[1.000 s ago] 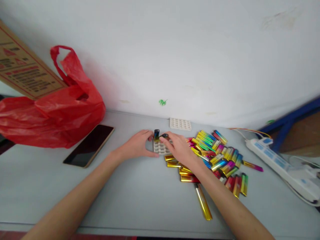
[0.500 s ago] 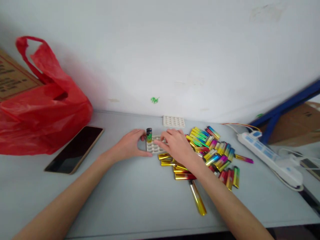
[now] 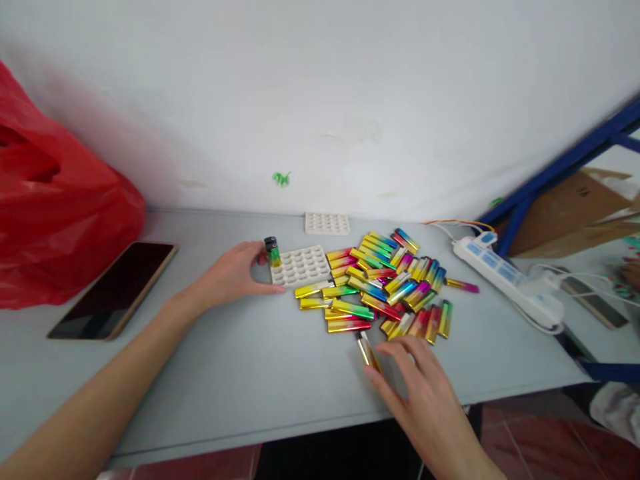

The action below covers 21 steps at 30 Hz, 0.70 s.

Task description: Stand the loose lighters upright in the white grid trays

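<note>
My left hand (image 3: 240, 270) rests at the left end of a white tray (image 3: 303, 265) with rows of holes, its thumb and fingers apart beside the tray's edge. Two lighters (image 3: 273, 253) with dark tops and green-yellow bodies stand upright in the tray's left end, close to my fingertips. Near the table's front, my right hand (image 3: 423, 383) has thumb and fingers spread around a single gold-silver lighter (image 3: 367, 350) lying on the table; a firm grip does not show. A pile of shiny multicoloured lighters (image 3: 383, 303) lies right of the tray.
A second white tray (image 3: 327, 224) lies by the wall. On the left are a dark phone (image 3: 113, 292) and a red plastic bag (image 3: 65, 207). A white power strip (image 3: 507, 280) with cables lies at the right, near a blue metal frame (image 3: 515, 230) and cardboard.
My right hand has moved from the tray toward the front, to the single lighter, uncovering the tray's holes. My left hand stays by the tray. The view has shifted right.
</note>
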### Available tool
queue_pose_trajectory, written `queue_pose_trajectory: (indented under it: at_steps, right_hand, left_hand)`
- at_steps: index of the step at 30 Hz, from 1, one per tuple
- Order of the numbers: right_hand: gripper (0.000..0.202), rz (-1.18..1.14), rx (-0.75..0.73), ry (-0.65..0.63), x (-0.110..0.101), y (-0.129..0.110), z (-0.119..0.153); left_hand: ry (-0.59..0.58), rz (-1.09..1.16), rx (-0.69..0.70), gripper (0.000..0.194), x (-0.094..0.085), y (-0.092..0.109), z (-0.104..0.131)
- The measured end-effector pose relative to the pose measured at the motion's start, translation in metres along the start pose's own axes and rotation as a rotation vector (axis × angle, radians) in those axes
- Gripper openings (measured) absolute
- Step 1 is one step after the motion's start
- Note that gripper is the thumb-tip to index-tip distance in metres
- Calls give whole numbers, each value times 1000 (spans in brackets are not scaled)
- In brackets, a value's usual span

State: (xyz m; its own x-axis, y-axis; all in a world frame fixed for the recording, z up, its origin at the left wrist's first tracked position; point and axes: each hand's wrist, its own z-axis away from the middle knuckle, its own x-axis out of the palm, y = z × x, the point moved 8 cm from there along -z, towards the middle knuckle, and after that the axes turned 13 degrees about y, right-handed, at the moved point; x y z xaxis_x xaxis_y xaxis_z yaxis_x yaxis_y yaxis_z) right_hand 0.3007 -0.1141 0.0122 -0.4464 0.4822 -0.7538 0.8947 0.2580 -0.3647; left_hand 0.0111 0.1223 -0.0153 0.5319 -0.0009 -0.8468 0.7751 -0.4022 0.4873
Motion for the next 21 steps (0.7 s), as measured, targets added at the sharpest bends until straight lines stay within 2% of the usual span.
queue_pose_trajectory:
  at_steps: [4, 7, 9, 13, 16, 18, 20, 21]
  right_hand:
    - [20, 125, -6, 22, 18, -8, -6]
    - [17, 206, -15, -27, 33, -9, -16]
    - [13, 182, -5, -43, 37, -9, -18]
    - [19, -70, 92, -28, 31, -8, -12]
    - [21, -338, 199, -97, 25, -12, -19]
    - [25, -506, 287, -180, 29, -17, -36]
    - [33, -652, 361, -284, 45, -23, -63]
    - [37, -702, 374, -286, 53, -25, -81]
  left_hand:
    - [16, -6, -3, 69, -1, 0, 0]
    - [11, 3, 6, 68, -2, 2, 1]
    - [12, 16, 13, 69, -2, 3, 2]
    - [28, 68, 45, 69, -1, 4, 3]
    - [47, 90, 60, 68, -1, 5, 4]
    - [53, 90, 55, 70, 0, 4, 4]
    - [57, 85, 53, 71, 0, 3, 4]
    - [57, 81, 54, 71, 0, 3, 4]
